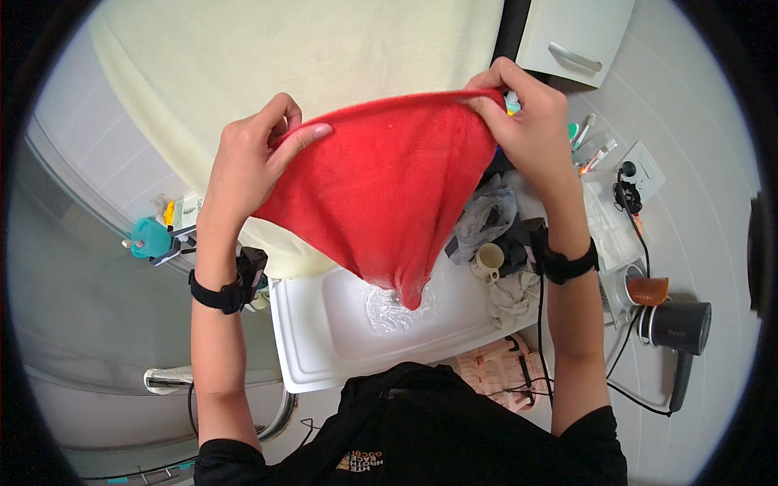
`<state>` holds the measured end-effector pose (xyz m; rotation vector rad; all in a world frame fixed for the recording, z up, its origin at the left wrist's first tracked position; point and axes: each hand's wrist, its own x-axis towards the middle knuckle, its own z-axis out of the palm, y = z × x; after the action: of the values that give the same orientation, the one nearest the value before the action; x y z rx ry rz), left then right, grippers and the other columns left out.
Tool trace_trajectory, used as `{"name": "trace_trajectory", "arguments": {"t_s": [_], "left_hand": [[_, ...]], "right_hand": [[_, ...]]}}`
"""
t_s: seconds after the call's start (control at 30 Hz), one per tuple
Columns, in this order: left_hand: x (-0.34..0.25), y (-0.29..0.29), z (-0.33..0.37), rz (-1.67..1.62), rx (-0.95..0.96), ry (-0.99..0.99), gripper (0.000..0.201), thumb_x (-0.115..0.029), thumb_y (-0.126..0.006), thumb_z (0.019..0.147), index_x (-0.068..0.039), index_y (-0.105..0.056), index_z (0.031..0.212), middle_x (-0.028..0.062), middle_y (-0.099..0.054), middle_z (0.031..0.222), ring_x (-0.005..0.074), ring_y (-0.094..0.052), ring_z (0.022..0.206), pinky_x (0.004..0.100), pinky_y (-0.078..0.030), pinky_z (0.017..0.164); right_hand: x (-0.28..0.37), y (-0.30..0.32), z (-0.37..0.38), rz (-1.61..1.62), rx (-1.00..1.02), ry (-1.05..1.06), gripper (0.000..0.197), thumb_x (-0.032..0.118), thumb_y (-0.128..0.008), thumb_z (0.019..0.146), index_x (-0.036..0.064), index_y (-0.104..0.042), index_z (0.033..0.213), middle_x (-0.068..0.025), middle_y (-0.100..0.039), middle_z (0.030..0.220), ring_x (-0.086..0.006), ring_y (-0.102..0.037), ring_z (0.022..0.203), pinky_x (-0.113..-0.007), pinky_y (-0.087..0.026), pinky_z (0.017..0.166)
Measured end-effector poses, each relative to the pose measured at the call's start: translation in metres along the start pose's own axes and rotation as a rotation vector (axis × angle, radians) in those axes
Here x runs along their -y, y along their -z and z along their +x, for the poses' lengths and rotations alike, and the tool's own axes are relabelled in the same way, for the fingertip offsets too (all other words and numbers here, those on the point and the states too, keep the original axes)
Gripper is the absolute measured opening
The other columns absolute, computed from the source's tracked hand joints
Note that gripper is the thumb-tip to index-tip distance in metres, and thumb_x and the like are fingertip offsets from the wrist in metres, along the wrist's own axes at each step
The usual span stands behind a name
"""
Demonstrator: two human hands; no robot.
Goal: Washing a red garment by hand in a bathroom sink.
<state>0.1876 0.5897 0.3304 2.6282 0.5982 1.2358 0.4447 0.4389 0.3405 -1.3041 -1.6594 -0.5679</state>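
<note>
A wet red cloth (381,178) hangs stretched between my two hands, its top edge pulled nearly straight. My left hand (247,166) pinches the upper left corner, thumb in front. At the upper right corner, my right hand (527,121) grips the same edge between thumb and fingers. The cloth narrows downward to a bunched, dripping tip over a white sink (340,324). Water splashes and ripples in the basin just below that tip. Where the water comes from is hidden behind the cloth. Black bands with small devices sit on both wrists.
A pale yellow towel (300,57) hangs behind. Right of the basin are a cream mug (488,261), crumpled cloths (515,300), toothbrushes (592,154) and a wall-mounted hair dryer (681,332) with its cord. A pink basket (502,373) stands below. Glass (97,316) borders the left.
</note>
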Motion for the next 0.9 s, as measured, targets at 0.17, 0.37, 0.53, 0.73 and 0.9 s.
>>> {"name": "trace_trajectory", "arguments": {"t_s": [0.17, 0.37, 0.53, 0.73, 0.9], "left_hand": [[0.015, -0.029, -0.048, 0.043, 0.327, 0.130, 0.050, -0.042, -0.075, 0.080, -0.001, -0.051, 0.064, 0.0093, -0.037, 0.049, 0.0169, -0.036, 0.047, 0.0311, -0.037, 0.046], [0.061, -0.113, -0.150, -0.187, 0.804, 0.386, 0.057, -0.050, -0.079, 0.072, -0.001, -0.052, 0.065, 0.0130, -0.044, 0.052, 0.0249, -0.042, 0.050, 0.0364, -0.042, 0.053], [0.071, -0.108, -0.126, -0.298, 0.904, 0.266, 0.050, -0.029, -0.090, 0.060, -0.001, -0.050, 0.071, 0.0078, -0.044, 0.059, 0.0178, -0.043, 0.059, 0.0341, -0.040, 0.054], [0.025, -0.020, -0.024, -0.088, 0.645, 0.217, 0.039, -0.006, -0.078, 0.075, -0.005, -0.039, 0.076, 0.0005, -0.034, 0.068, 0.0092, -0.035, 0.067, 0.0273, -0.036, 0.056], [-0.018, 0.038, 0.036, -0.059, 0.208, -0.093, 0.036, -0.004, -0.077, 0.075, -0.005, -0.042, 0.081, 0.0008, -0.033, 0.068, 0.0111, -0.034, 0.065, 0.0266, -0.036, 0.058]], "right_hand": [[-0.015, -0.015, -0.056, -0.025, 0.337, -0.190, 0.016, 0.011, -0.067, 0.080, 0.0037, -0.055, 0.086, -0.0148, -0.061, 0.075, -0.0331, -0.062, 0.071, -0.039, -0.048, 0.062], [-0.046, -0.076, -0.187, 0.139, 0.652, -0.323, 0.017, 0.015, -0.068, 0.081, 0.0040, -0.058, 0.090, -0.0166, -0.060, 0.082, -0.0363, -0.060, 0.080, -0.040, -0.047, 0.068], [-0.054, -0.079, -0.183, 0.110, 0.576, -0.340, 0.016, 0.020, -0.066, 0.084, 0.0062, -0.063, 0.093, -0.0159, -0.063, 0.084, -0.0365, -0.063, 0.080, -0.044, -0.050, 0.069], [-0.047, -0.020, -0.065, -0.049, 0.281, -0.138, 0.013, 0.013, -0.065, 0.084, 0.0035, -0.063, 0.092, -0.0144, -0.062, 0.082, -0.0296, -0.063, 0.079, -0.038, -0.051, 0.070], [-0.039, 0.029, 0.019, -0.125, -0.076, 0.033, 0.013, 0.011, -0.065, 0.081, 0.0036, -0.067, 0.091, -0.0156, -0.065, 0.080, -0.0287, -0.066, 0.073, -0.035, -0.052, 0.067]]}}
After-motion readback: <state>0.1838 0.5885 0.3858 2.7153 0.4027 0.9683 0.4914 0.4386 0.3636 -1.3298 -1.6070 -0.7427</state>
